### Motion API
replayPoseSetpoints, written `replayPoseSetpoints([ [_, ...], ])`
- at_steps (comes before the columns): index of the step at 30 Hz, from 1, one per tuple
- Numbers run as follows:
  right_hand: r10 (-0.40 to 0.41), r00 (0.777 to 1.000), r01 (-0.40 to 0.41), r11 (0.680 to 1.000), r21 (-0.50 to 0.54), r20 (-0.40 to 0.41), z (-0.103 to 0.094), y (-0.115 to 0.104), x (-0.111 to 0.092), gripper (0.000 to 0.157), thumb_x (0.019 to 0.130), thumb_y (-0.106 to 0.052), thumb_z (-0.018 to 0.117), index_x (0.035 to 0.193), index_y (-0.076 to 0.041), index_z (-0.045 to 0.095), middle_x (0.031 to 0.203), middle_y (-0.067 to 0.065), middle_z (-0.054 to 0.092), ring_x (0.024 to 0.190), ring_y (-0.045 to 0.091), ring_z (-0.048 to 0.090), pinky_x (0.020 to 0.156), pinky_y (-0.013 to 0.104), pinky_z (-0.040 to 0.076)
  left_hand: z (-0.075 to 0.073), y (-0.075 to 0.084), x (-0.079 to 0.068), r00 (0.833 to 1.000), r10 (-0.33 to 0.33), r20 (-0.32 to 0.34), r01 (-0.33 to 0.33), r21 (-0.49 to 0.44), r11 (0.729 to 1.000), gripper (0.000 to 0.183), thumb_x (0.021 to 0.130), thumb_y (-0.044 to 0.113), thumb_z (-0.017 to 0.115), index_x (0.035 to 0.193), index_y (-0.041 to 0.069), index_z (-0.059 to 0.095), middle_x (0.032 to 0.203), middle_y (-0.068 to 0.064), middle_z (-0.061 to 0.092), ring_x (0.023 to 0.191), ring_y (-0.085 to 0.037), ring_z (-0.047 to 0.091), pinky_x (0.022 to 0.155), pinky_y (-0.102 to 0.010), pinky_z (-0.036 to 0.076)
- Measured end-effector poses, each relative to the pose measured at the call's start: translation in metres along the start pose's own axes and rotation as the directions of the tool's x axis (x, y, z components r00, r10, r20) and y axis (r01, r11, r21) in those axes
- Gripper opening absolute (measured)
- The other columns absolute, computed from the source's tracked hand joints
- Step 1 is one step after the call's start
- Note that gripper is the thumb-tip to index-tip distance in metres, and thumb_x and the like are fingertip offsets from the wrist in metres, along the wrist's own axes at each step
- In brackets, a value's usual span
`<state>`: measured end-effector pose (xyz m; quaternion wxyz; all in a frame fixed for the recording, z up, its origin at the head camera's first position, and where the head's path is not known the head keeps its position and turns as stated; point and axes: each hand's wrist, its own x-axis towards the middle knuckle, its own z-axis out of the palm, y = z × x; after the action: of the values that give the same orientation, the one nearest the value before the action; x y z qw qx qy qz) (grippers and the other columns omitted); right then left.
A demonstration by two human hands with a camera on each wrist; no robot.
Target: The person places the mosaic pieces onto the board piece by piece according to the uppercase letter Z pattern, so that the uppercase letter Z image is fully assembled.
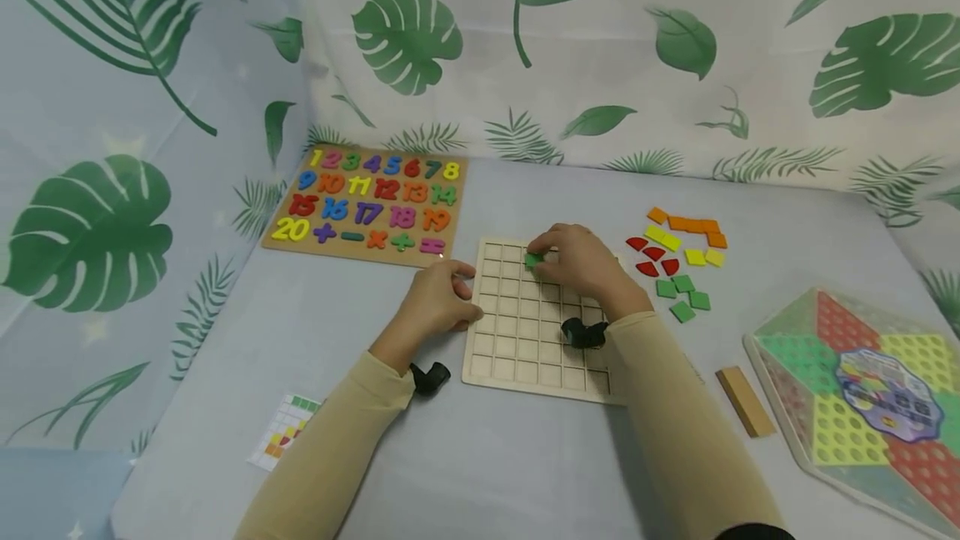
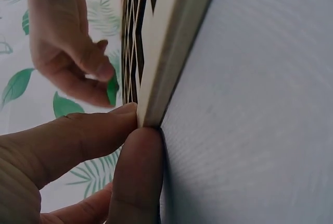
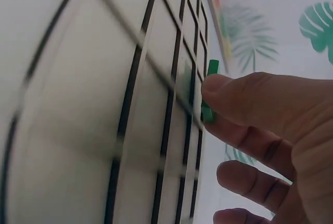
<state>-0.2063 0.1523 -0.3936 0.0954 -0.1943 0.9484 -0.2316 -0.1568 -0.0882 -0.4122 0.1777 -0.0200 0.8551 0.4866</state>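
Observation:
A pale wooden grid board (image 1: 506,348) lies on the table, its square cells marked off by raised lines. My left hand (image 1: 435,300) holds the board's left edge, thumb and forefinger set against it; the left wrist view shows both fingertips (image 2: 138,156) on the rim. Over the board's far part, my right hand (image 1: 581,265) pinches a thin green square tile (image 1: 533,260) between thumb and forefinger. In the right wrist view this tile (image 3: 212,67) stands edge-on close to the grid, and the other fingers curl loosely. Whether it touches the board I cannot tell.
Loose green squares (image 1: 682,312), red quarter-circles (image 1: 654,253), yellow tiles (image 1: 695,257) and orange tiles (image 1: 693,225) lie right of the board. A number puzzle (image 1: 367,202) is at back left, a pattern card (image 1: 285,432) front left. A wooden block (image 1: 745,401) lies beside a hexagonal game board (image 1: 847,340).

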Motion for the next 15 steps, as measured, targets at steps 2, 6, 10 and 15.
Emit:
replayPoseSetpoints([
  [2, 0.003, 1.000, -0.003, 1.000, 0.001, 0.007, 0.003, -0.006, 0.009, 0.029, 0.098, -0.013, 0.067, 0.126, -0.007, 0.074, 0.121, 0.012, 0.071, 0.114, 0.034, 0.062, 0.099, 0.052, 0.055, -0.001, 0.000, 0.000, 1.000, 0.007, -0.003, -0.007, 0.003, 1.000, 0.063, 0.077, -0.003, 0.086, 0.135, 0.004, 0.063, 0.097, -0.009, 0.064, 0.064, -0.013, 0.067, 0.058, -0.024, 0.063],
  [6, 0.025, 1.000, -0.025, 0.999, -0.044, 0.007, 0.009, -0.015, 0.022, 0.028, 0.099, -0.016, 0.068, 0.125, -0.010, 0.074, 0.120, 0.010, 0.071, 0.114, 0.034, 0.061, 0.097, 0.051, 0.055, -0.001, -0.002, 0.001, 1.000, 0.018, -0.004, -0.018, 0.005, 1.000, 0.063, 0.076, -0.003, 0.086, 0.135, 0.004, 0.063, 0.095, -0.009, 0.064, 0.063, -0.013, 0.067, 0.057, -0.024, 0.063],
  [10, 0.036, 0.999, -0.036, 0.996, -0.079, -0.001, 0.012, -0.019, 0.028, 0.029, 0.099, -0.018, 0.069, 0.126, -0.011, 0.074, 0.120, 0.010, 0.070, 0.116, 0.036, 0.060, 0.097, 0.052, 0.055, -0.001, -0.002, 0.001, 1.000, 0.017, 0.003, -0.017, 0.005, 1.000, 0.064, 0.076, -0.003, 0.086, 0.135, 0.004, 0.062, 0.096, -0.008, 0.064, 0.063, -0.013, 0.068, 0.057, -0.024, 0.063],
  [15, 0.027, 1.000, -0.028, 0.993, -0.113, -0.010, 0.014, -0.021, 0.033, 0.028, 0.100, -0.019, 0.069, 0.127, -0.013, 0.074, 0.127, 0.011, 0.068, 0.117, 0.037, 0.059, 0.097, 0.053, 0.055, -0.003, -0.001, 0.000, 1.000, 0.016, 0.005, -0.016, 0.010, 1.000, 0.064, 0.076, -0.001, 0.087, 0.135, 0.004, 0.062, 0.097, -0.008, 0.065, 0.063, -0.013, 0.068, 0.056, -0.023, 0.062],
])
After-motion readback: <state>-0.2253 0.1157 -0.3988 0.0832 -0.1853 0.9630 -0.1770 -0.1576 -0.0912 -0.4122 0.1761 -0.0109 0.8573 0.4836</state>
